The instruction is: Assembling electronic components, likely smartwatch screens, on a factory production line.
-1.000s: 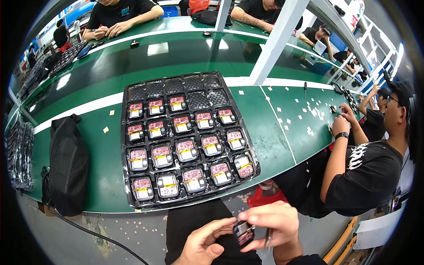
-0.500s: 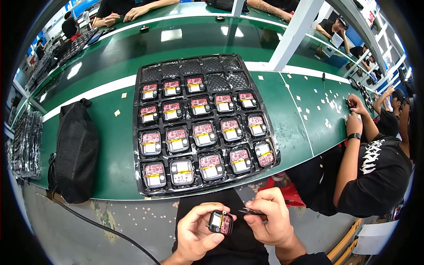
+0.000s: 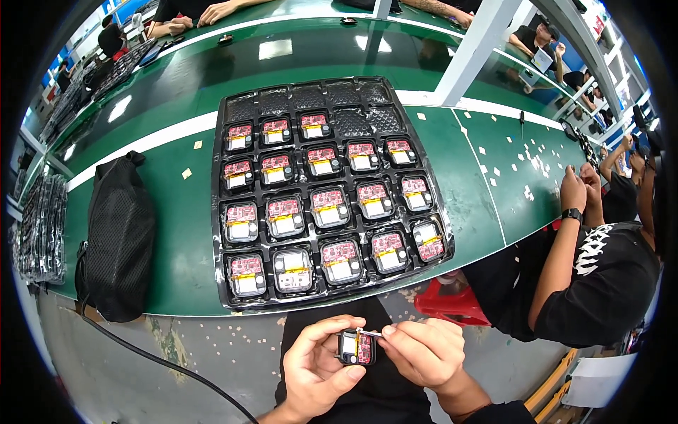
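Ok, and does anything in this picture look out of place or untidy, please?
Yes. In the nearest row of the tray, the right-end device is turned around, red part nearest, unlike most others. There, the second device from left is pale where others are red. Pale squares lie scattered on the table and floor.

The left hand (image 3: pixel 314 369) covers the left side of the small square circuit-board module (image 3: pixel 358 348) and hides its underside, the parts on its red board are too small to tell, and the right hand (image 3: pixel 427 352) conceals most of a slim tool (image 3: pixel 370 333), leaving its kind unclear. The lower edge cuts off both forearms (image 3: pixel 460 397), and the upper edge the head of the person (image 3: pixel 173 10) across the green table (image 3: pixel 180 265). Whatever the co-worker (image 3: pixel 600 290) at right handles is indiscernible, and the contents of the black bag (image 3: pixel 120 240) are hidden.
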`<state>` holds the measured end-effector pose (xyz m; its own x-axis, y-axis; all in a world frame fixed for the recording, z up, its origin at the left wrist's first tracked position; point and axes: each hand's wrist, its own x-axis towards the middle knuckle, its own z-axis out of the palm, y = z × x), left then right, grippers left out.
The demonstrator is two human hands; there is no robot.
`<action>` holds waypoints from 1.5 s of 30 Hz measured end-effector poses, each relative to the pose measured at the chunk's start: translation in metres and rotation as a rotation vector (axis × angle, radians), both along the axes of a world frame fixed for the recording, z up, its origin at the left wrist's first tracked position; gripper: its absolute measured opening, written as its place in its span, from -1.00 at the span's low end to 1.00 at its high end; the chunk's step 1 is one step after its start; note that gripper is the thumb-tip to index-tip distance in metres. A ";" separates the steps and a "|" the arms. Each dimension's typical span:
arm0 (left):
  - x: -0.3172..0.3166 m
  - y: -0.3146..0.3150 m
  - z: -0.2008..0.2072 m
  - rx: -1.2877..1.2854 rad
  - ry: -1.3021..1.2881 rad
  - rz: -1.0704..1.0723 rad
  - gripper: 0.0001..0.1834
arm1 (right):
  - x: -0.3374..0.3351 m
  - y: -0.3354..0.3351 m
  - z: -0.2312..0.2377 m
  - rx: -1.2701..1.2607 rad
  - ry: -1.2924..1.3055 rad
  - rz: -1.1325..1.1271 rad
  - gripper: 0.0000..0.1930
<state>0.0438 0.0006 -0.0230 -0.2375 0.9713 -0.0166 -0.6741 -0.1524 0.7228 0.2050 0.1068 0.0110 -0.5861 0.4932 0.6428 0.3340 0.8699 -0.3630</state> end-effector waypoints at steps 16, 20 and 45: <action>0.000 0.006 0.017 -0.106 0.167 0.108 -0.29 | -0.001 0.001 -0.001 -0.319 0.084 0.071 -0.75; -0.003 0.007 0.009 0.046 0.198 0.051 -0.34 | -0.003 -0.001 -0.005 -0.268 0.075 0.039 -0.75; -0.006 0.005 0.008 -0.037 0.200 0.049 -0.37 | -0.007 -0.003 -0.008 -0.118 -0.026 -0.020 -0.81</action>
<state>0.0374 0.0051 -0.0155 -0.2862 0.9582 -0.0003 -0.5094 -0.1519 0.8470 0.1981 0.1036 0.0030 -0.5916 0.5763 0.5638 0.3613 0.8147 -0.4536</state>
